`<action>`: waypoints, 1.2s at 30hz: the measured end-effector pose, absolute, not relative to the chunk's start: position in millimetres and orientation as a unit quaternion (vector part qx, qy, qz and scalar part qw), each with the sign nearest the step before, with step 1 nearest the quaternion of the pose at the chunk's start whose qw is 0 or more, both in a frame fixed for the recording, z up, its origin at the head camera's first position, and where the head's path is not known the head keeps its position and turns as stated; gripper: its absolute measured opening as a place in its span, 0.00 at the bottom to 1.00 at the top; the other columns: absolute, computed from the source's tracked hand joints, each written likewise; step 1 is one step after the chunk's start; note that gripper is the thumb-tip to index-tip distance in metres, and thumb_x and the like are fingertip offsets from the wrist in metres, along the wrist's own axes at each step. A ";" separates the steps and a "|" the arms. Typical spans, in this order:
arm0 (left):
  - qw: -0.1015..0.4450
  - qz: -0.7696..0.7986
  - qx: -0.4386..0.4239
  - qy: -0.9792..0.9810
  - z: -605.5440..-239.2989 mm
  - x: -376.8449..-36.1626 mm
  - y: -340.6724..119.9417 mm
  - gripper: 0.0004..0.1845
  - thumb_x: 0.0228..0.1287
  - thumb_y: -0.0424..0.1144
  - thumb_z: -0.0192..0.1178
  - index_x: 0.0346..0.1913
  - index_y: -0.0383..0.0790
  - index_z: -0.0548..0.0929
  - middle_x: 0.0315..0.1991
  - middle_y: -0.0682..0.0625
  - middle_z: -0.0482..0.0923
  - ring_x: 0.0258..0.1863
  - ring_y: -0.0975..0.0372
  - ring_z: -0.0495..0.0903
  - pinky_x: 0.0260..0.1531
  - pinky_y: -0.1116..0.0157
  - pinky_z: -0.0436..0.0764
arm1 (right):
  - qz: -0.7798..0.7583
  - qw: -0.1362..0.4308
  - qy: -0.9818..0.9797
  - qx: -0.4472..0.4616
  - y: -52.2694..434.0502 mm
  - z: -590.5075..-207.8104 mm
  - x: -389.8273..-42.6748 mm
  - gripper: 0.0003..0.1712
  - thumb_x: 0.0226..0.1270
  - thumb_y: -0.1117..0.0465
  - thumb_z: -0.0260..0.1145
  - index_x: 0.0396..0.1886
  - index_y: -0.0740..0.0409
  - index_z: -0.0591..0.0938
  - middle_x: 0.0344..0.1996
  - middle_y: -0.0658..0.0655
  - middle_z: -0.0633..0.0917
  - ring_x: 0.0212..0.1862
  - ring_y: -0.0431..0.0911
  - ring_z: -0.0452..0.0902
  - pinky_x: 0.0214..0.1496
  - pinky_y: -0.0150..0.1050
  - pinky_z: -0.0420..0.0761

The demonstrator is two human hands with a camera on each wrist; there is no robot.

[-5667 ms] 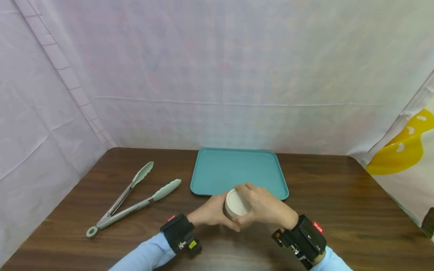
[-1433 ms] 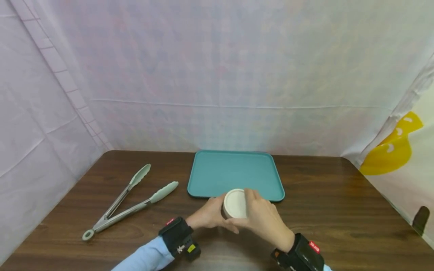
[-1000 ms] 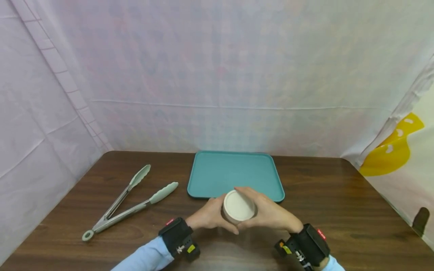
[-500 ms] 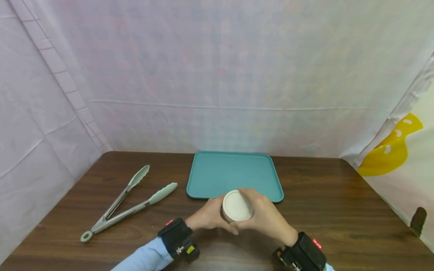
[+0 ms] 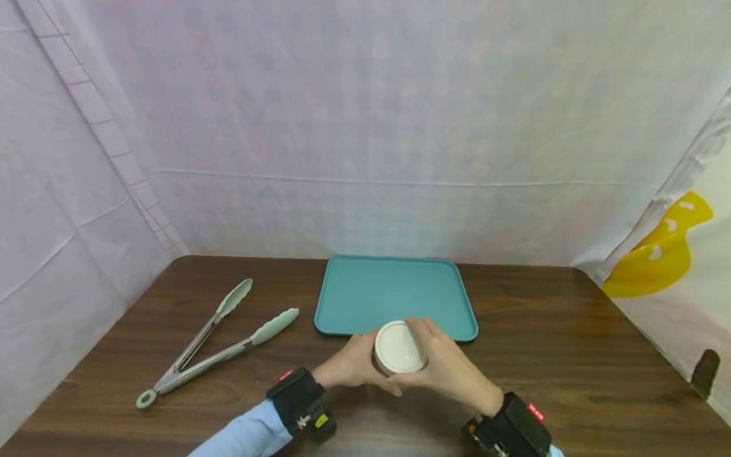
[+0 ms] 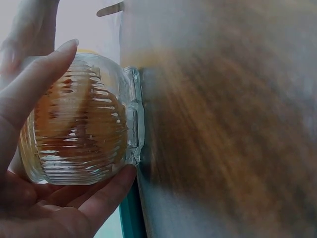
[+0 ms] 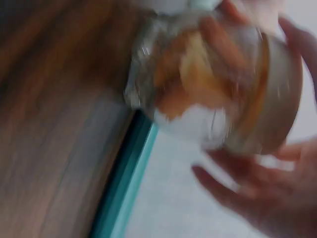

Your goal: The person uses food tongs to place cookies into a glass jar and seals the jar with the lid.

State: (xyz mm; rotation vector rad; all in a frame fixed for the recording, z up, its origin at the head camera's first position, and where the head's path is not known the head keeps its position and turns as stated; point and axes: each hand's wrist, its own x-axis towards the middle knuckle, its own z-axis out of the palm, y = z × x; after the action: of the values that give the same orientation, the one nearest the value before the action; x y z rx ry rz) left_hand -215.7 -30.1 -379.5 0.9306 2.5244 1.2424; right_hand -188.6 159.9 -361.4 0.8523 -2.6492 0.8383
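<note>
A clear glass jar (image 6: 79, 124) with ribbed sides and a scalloped foot stands upright close over the table, orange-brown pieces inside. Its off-white lid (image 5: 398, 348) is on, with an orange-yellow band (image 7: 258, 91) just under it. My left hand (image 5: 356, 365) grips the jar's body from the left, thumb and fingers spread round the glass. From the right, my right hand (image 5: 448, 371) holds the lid by its rim, thumb on the near side and fingers on the far side. That hand is blurred in the right wrist view.
Just beyond the jar lies a teal tray (image 5: 394, 292) on the brown wooden table (image 5: 548, 343). Spread tongs (image 5: 197, 355) with pale green tips lie to the left. White cloth (image 5: 365, 127) hangs behind the table.
My right hand has swung back and forth about the lid over these frames, its wrist lower and more turned now than one second ago. The left hand and jar have stayed nearly in place.
</note>
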 end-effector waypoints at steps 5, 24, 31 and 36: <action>0.100 0.427 0.313 0.843 -379.2 -215.1 -30.1 0.51 0.33 0.45 0.75 0.64 0.41 0.60 0.56 0.49 0.70 0.53 0.57 0.71 0.51 0.61 0.69 | 0.394 -0.031 -0.857 0.330 178.5 -361.0 -199.4 0.51 0.44 0.44 0.71 0.67 0.45 0.55 0.62 0.56 0.63 0.59 0.54 0.63 0.50 0.48 0.70; 0.082 0.423 0.310 0.848 -379.3 -214.1 -29.4 0.51 0.31 0.46 0.76 0.63 0.39 0.61 0.55 0.46 0.71 0.52 0.56 0.72 0.51 0.60 0.69 | 0.395 0.055 -0.863 0.312 170.1 -369.6 -197.3 0.47 0.42 0.51 0.74 0.62 0.61 0.65 0.54 0.59 0.74 0.51 0.50 0.73 0.46 0.43 0.75; 0.065 0.411 0.313 0.854 -380.1 -214.5 -28.8 0.50 0.29 0.46 0.76 0.61 0.39 0.64 0.53 0.46 0.73 0.51 0.56 0.73 0.50 0.60 0.70 | 0.345 0.140 -0.889 0.267 158.7 -371.3 -186.9 0.47 0.38 0.48 0.75 0.57 0.65 0.67 0.47 0.60 0.77 0.45 0.50 0.76 0.40 0.39 0.77; 0.065 0.408 0.317 0.854 -379.7 -214.6 -29.0 0.49 0.29 0.46 0.76 0.61 0.40 0.64 0.53 0.46 0.73 0.51 0.56 0.73 0.50 0.59 0.70 | 0.321 0.177 -0.896 0.251 154.1 -370.7 -183.7 0.47 0.35 0.45 0.75 0.53 0.65 0.69 0.43 0.59 0.78 0.42 0.48 0.77 0.36 0.36 0.78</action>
State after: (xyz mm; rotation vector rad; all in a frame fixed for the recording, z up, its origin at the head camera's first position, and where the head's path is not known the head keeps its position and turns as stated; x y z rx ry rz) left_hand -214.6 -29.0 -379.7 0.9562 2.5765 1.2327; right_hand -183.7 154.1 -370.7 0.7107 -2.5367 0.9084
